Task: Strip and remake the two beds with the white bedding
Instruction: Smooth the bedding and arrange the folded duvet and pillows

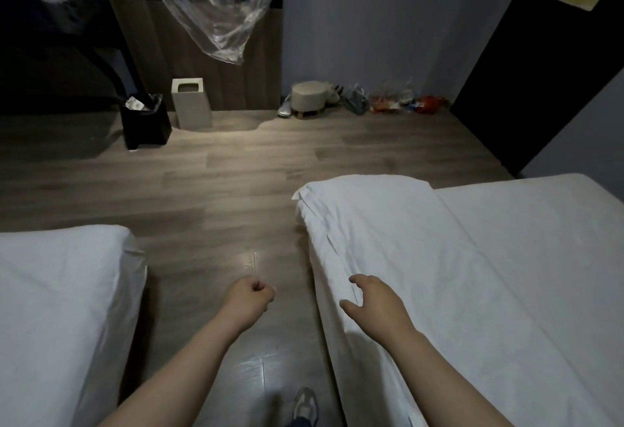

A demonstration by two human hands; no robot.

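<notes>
Two beds covered in white bedding flank a narrow aisle of wooden floor. The left bed shows only its foot corner. On the right bed a folded white sheet layer lies along the near edge. My left hand hangs over the aisle, curled into a fist with nothing in it. My right hand hovers at the right bed's near edge with fingers spread, touching or just above the sheet fold.
A black bin and a grey bin stand by the far wall. A small round stool, shoes and plastic bags lie along the wall. A clear plastic bag hangs at top. My shoe is in the aisle.
</notes>
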